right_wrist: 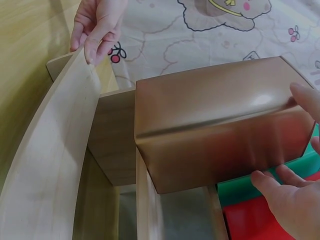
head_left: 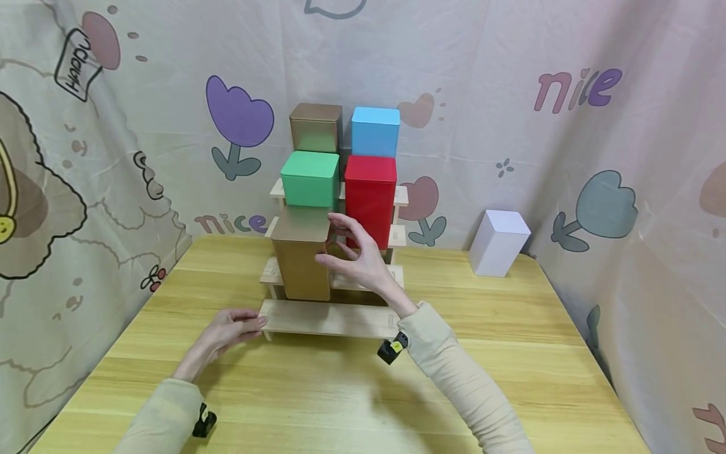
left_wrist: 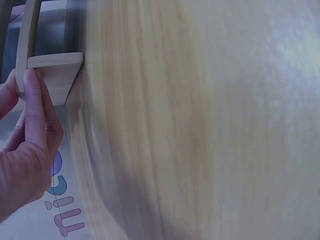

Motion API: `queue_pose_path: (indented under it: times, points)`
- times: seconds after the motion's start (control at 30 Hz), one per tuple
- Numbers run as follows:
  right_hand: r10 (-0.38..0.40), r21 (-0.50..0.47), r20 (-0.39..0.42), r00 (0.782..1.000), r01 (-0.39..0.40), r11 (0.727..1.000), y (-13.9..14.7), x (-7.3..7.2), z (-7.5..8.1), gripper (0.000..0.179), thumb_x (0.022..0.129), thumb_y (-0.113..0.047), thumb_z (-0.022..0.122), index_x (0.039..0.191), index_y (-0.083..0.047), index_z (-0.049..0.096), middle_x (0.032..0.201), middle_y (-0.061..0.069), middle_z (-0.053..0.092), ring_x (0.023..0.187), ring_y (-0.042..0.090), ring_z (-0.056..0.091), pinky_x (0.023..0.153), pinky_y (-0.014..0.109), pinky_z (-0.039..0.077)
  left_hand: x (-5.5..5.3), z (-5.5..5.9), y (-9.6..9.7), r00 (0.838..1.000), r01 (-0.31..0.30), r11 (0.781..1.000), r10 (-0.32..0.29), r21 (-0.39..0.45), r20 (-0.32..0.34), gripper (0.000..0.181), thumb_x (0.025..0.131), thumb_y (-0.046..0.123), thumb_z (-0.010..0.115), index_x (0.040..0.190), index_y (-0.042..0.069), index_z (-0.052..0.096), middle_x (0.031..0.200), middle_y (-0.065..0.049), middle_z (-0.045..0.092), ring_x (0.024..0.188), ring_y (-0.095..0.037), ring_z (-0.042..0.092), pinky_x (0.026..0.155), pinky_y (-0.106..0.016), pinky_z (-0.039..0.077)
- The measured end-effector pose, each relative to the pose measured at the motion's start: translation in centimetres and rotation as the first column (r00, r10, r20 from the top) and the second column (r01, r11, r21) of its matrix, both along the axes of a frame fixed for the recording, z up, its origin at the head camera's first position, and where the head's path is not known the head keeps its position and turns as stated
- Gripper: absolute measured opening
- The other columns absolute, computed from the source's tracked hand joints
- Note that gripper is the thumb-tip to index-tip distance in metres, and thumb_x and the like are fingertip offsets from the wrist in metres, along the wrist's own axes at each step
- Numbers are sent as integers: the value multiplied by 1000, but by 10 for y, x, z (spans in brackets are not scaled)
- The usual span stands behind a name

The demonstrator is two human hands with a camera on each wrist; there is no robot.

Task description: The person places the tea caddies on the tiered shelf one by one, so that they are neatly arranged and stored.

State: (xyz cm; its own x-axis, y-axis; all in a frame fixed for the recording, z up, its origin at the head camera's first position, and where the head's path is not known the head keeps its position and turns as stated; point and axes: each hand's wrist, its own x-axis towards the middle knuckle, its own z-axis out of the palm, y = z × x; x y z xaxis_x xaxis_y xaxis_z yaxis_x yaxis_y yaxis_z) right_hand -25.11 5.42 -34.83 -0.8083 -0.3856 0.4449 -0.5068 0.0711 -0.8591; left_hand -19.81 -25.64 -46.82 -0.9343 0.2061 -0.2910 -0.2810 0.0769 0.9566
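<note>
A matte brown box [head_left: 306, 268] stands upright at the second-lowest tier of a stepped wooden rack [head_left: 331, 319], its bottom edge showing slightly in front of that shelf's edge. My right hand [head_left: 360, 258] grips its right side near the top, the thumb in front and the fingers towards the back; in the right wrist view the brown box [right_wrist: 225, 125] lies between thumb and fingers. With thumb and fingertips, my left hand [head_left: 229, 329] pinches the left end of the lowest shelf. The left wrist view shows that hand [left_wrist: 30, 135] on the board's corner.
Higher tiers carry a green box [head_left: 309, 180], a red box [head_left: 368, 195], another brown box [head_left: 316, 129] and a blue box [head_left: 375, 132]. A white box [head_left: 498, 243] stands at the table's back right. Printed cloth [head_left: 482, 82] hangs behind the wooden table [head_left: 454, 378].
</note>
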Motion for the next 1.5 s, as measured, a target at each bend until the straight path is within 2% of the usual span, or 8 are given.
queue_pose_path:
  times: [0.23,0.5,0.73,0.97,1.1,1.2,1.33,1.5]
  points:
    - [-4,-17,10,1000,4,1000,5,2,0,71,86,-11,76,148,-21,43,152,6,44,138,34,46,116,45,49,0,1,1,1000,-2,1000,2,4,6,62,97,1,63,140,-28,28,99,-3,66,86,-6,70,86,-19,64]
    - [8,-101,11,1000,-7,995,14,6,1,69,86,-2,75,148,-10,43,153,20,41,140,45,41,119,58,41,1,2,1,1000,-2,1000,2,8,11,63,97,1,62,141,-28,27,99,-3,66,86,-6,70,86,-19,64]
    - [-52,-140,-15,999,50,989,26,7,-3,66,87,2,74,145,-8,46,149,17,47,137,34,47,118,48,46,1,2,0,1000,-5,1000,5,11,8,60,97,1,63,139,-28,30,97,-2,67,86,-7,70,85,-19,64]
    - [-94,-225,-82,992,74,972,48,10,-4,64,84,10,72,142,1,47,144,25,48,134,41,48,115,48,48,0,2,0,1000,-5,1000,5,16,6,48,97,2,64,130,-26,43,94,0,68,85,-6,70,85,-20,64]
    - [-152,-264,-117,981,117,957,67,9,-5,61,83,14,71,139,6,48,138,27,50,129,40,51,113,50,50,1,2,1,1000,-2,1000,2,10,3,54,97,2,64,133,-28,38,95,-1,67,85,-6,70,86,-20,64]
    - [-201,-292,-121,972,159,943,85,7,-7,59,83,16,70,137,8,49,134,20,55,125,30,55,111,48,52,1,2,1,1000,1,1000,-1,5,2,59,97,2,64,136,-29,33,96,-1,67,86,-6,70,85,-19,64]
    - [-277,-307,-104,955,234,922,112,3,-9,57,83,16,70,135,7,51,130,1,59,121,14,57,108,34,56,0,2,1,1000,3,1000,-3,10,4,59,97,2,64,136,-29,32,96,-1,66,85,-6,70,85,-19,64]
    - [-386,-320,-80,919,343,883,147,-6,-15,56,83,15,70,135,9,50,126,-6,59,118,12,57,104,25,58,0,2,0,1000,7,1000,-7,19,3,57,97,2,64,135,-28,35,95,0,67,85,-6,70,86,-19,64]
